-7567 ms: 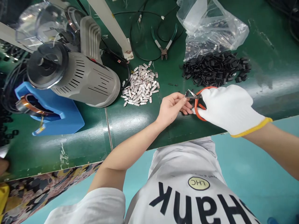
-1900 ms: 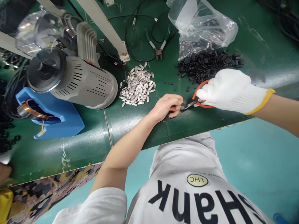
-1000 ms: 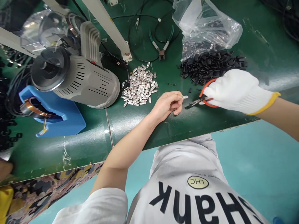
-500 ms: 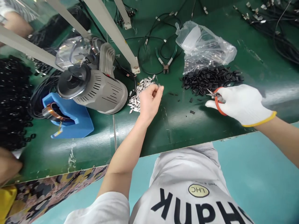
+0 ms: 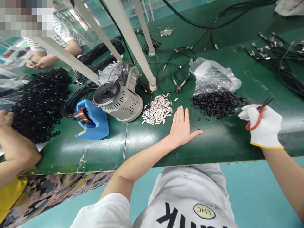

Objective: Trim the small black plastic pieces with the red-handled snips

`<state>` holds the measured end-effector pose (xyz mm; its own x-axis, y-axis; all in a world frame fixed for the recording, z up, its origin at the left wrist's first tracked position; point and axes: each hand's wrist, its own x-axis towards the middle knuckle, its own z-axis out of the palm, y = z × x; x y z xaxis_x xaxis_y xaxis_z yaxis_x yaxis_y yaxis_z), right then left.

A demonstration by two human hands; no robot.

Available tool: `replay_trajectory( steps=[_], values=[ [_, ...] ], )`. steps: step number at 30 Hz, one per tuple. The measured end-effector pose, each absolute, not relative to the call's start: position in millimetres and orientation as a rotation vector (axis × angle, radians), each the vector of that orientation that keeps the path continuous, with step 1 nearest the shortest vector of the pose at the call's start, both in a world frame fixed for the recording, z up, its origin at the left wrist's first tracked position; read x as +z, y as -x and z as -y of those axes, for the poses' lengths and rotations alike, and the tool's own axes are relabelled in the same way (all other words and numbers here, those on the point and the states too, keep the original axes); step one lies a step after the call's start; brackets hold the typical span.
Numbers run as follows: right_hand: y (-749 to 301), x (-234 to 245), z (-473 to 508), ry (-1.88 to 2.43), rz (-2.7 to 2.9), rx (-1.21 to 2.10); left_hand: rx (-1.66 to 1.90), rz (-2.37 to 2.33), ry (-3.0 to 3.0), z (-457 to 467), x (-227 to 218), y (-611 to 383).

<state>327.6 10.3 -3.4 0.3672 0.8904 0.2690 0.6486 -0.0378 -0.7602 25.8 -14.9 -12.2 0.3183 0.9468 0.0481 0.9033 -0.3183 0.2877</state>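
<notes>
The person's left hand (image 5: 181,129) lies flat on the green workbench (image 5: 142,148), its four fingers (image 5: 180,115) straight and nearly together, the thumb (image 5: 194,133) stretched out to the right and pinching nothing; just beside the thumb tip sits a small black clip (image 5: 198,129); the right hand (image 5: 264,125), in a white knit glove with a yellow cuff, is raised well off to the right, its fingers curled around the orange loop handles of a pair of snips (image 5: 255,120), whose dark blades stand open and point up and away; between the hands, further back, lies a heap of black clips (image 5: 218,104), just in front of a clear plastic bag (image 5: 213,77); left of the bare hand is a pile of silver metal pieces (image 5: 158,110), beside a grey cylindrical machine (image 5: 122,106); green-handled side cutters (image 5: 180,83) rest among black cables (image 5: 166,68); at the far left, a co-worker's forearm (image 5: 16,148) lies near a mass of black rings (image 5: 40,104).
</notes>
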Motion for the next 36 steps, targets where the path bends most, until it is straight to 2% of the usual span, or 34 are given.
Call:
replay_trajectory(
  steps=[3,11,15,18,21,24,29,34,36],
  values=[
    [-330.2,-12.2,-22.3,1.574,1.008,0.544,0.287,-1.682,-2.366,3.7,-15.7,-41.7],
    [-332.2,-6.9,-25.0,1.467,0.945,0.698,0.617,-1.594,-2.218,-46.3,-27.2,-110.7],
    [-336.0,-6.5,-23.9,1.462,0.957,0.732,0.783,-1.398,-2.164,-61.4,-11.0,-121.4],
    [-338.1,-6.9,-24.3,1.455,0.953,0.764,0.927,-1.323,-2.244,-74.3,5.9,-87.4],
    [-339.0,-7.6,-26.4,1.454,0.934,0.778,0.896,-1.300,-2.258,-85.4,8.3,-38.3],
    [-338.7,-7.7,-28.2,1.451,0.920,0.787,0.762,-1.377,-2.229,-85.8,-8.5,-11.6],
    [-336.7,-6.0,-27.8,1.451,0.913,0.795,0.718,-1.411,-2.126,-62.0,-33.6,-40.1],
    [-335.9,-3.8,-26.3,1.464,0.923,0.796,0.769,-1.061,-1.906,-41.8,-10.8,-52.0],
    [-336.2,-3.4,-26.1,1.459,0.928,0.807,0.813,-1.088,-1.873,-39.8,3.0,-36.4]
  ],
)
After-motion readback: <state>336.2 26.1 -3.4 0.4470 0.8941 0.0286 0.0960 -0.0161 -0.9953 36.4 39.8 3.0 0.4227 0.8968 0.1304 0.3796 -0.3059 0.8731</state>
